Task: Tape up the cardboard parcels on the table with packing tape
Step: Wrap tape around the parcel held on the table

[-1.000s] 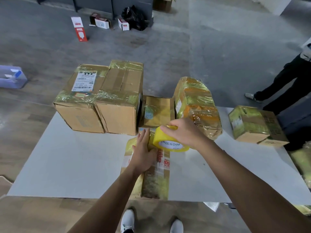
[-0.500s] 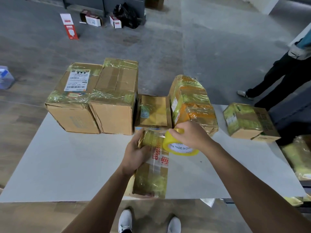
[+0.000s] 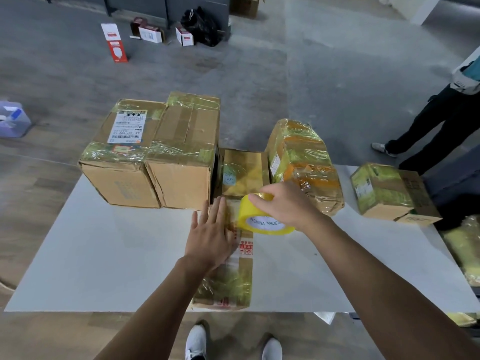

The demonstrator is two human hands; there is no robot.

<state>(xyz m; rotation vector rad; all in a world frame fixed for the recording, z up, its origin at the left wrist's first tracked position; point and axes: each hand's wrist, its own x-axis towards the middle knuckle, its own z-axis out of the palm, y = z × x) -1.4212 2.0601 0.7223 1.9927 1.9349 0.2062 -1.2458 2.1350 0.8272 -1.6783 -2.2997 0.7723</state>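
Near edge of table [image 3: 104, 255]: left hand [image 3: 210, 237] flat, fingers straight, on the long parcel [image 3: 228, 287] — contents hidden — right hand [image 3: 283, 206], fingers clamped round the tape roll [image 3: 259, 220].

The left hand [image 3: 210, 237] covers part of the far end of the long parcel [image 3: 228, 284]. The right hand [image 3: 283, 203] hides the far rim of the tape roll [image 3: 246, 214] and part of its print. The label [image 3: 127, 127] on the far-left box [image 3: 122, 180] is too small to read. A bystander [image 3: 441, 118] and a wrapped parcel [image 3: 465, 245] are cut off at the right edge.
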